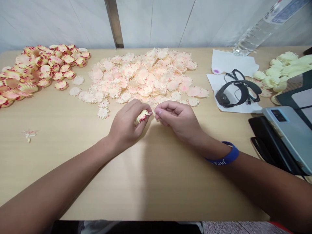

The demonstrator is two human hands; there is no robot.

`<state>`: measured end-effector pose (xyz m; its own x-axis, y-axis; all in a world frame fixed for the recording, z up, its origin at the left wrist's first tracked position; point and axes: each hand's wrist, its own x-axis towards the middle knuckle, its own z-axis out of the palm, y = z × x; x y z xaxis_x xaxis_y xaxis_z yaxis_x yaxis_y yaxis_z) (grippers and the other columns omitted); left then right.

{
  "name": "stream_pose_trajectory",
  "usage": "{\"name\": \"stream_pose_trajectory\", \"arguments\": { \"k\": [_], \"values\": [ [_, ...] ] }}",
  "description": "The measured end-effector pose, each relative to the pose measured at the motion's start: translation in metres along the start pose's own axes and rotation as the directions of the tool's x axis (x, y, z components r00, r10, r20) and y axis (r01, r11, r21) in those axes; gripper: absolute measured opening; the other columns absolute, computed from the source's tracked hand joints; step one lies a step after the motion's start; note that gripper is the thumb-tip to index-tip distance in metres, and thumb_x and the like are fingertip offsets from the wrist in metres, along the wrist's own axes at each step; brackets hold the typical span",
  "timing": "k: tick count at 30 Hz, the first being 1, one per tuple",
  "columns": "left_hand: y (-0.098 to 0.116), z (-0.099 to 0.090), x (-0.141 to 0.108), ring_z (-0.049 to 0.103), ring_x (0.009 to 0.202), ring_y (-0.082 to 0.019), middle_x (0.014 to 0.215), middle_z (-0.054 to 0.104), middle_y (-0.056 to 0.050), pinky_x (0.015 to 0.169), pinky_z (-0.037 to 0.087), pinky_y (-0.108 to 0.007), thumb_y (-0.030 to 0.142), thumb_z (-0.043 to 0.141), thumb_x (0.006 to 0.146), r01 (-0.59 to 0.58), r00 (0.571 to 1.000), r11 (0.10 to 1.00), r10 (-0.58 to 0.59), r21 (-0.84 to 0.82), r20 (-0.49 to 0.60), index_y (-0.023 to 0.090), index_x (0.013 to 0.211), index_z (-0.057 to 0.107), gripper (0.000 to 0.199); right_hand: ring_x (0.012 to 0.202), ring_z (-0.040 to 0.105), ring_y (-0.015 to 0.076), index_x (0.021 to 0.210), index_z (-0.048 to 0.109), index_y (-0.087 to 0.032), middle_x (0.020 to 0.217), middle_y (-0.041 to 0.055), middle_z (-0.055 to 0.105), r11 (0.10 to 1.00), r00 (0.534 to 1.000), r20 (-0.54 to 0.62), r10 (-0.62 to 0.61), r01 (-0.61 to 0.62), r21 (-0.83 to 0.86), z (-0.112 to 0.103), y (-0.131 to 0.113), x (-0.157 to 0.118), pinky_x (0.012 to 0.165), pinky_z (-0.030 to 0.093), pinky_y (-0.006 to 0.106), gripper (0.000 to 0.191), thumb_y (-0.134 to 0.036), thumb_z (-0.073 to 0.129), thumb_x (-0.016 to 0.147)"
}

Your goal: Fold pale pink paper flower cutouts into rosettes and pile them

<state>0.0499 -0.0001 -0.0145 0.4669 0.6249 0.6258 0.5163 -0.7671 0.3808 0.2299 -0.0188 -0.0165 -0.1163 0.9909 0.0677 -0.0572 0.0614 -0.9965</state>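
"What's on the table [156, 182]?"

"A broad pile of pale scalloped flower cutouts [143, 78], with a red-edged heap [41, 65] to its left."

"And the hands?"

"Both are just below the pale pile. The left hand [125, 125] is curled closed around a red-edged flower cutout [141, 116], which pokes out past its fingers. The right hand [176, 120] is nearly closed, its fingertips [158, 112] pinching something thin, too small to tell, just beside that cutout."
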Motion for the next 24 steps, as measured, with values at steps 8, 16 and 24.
{"name": "stream_pose_trajectory", "arguments": {
  "k": [8,16,24],
  "values": [
    [-0.0007,0.0001,0.0006,0.06,0.074,-0.016,0.078,0.066,-0.003,0.066,0.047,-0.028,0.018,0.053,0.09,-0.096,0.994,0.994,0.098,0.043,-0.05,0.021,0.086,0.06,0.009,0.052,0.041,0.0065,0.077,0.067,-0.015,0.067,0.0005,0.061,0.997,0.993,0.102,0.063,-0.067,0.044,-0.0018,0.0032,0.0007,0.046,0.033,0.022,0.026,-0.04,0.073,0.081],
    [0.0031,-0.0007,0.0011,0.06,0.072,-0.016,0.075,0.066,-0.003,0.066,0.046,-0.028,0.021,0.056,0.09,-0.001,0.999,1.0,0.001,0.016,-0.041,0.02,0.086,0.063,0.007,0.058,0.051,0.0093,0.077,0.066,-0.018,0.071,0.0004,0.063,0.994,0.995,0.009,-0.095,0.095,-0.062,0.0003,0.0021,0.001,0.052,0.042,0.023,0.02,-0.036,0.072,0.08],
    [0.0071,0.0007,-0.0014,0.061,0.068,-0.016,0.073,0.068,-0.003,0.062,0.045,-0.027,0.027,0.058,0.091,0.061,0.998,0.998,-0.061,0.015,-0.028,0.02,0.088,0.069,0.013,0.06,0.05,0.0114,0.078,0.067,-0.019,0.069,0.0008,0.061,0.883,0.952,-0.034,-0.304,0.268,-0.384,0.002,0.0037,-0.0059,0.056,0.041,0.026,0.014,-0.028,0.065,0.088]
  ]
}}
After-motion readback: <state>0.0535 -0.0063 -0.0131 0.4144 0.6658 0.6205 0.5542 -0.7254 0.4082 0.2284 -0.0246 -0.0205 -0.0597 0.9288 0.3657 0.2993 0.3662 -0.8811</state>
